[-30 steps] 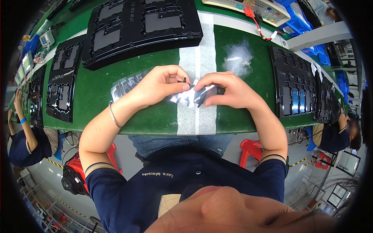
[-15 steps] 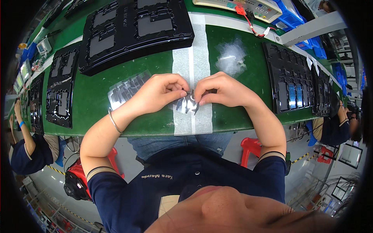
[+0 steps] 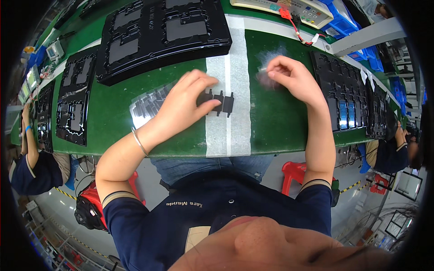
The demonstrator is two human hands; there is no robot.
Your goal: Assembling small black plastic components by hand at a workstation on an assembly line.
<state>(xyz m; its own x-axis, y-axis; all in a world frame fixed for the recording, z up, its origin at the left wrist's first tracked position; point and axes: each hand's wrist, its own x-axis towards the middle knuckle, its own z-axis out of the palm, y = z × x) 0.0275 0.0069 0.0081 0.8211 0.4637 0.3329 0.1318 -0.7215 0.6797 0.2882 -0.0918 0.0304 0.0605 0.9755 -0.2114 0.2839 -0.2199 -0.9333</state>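
My left hand [image 3: 186, 97] has its thumb and fingers apart, with the thumb tip over a row of small black tabbed pieces [image 3: 228, 105]. These pieces lie across the pale strip [image 3: 237, 135] on the green bench, and part of the row is hidden by the hand. To the right, my right hand [image 3: 298, 79] is pinched over a pile of clear film pieces [image 3: 266, 58]. A blurred bit of clear film [image 3: 267, 81] shows at its fingertips. Beside my left wrist lies a clear sheet with grey strips [image 3: 147, 106].
A stack of black trays [image 3: 167, 49] fills the far left of the bench [image 3: 275, 131], with another black tray [image 3: 74, 95] beyond it. At right stands a black tray with shiny parts [image 3: 339, 90]. A beige instrument with red leads [image 3: 289, 11] sits at the back. Other people work at both sides.
My hands have separated. The right hand has moved right to the film pile; the left has drawn slightly back with its fingers opened. The black pieces now lie on the pale strip.
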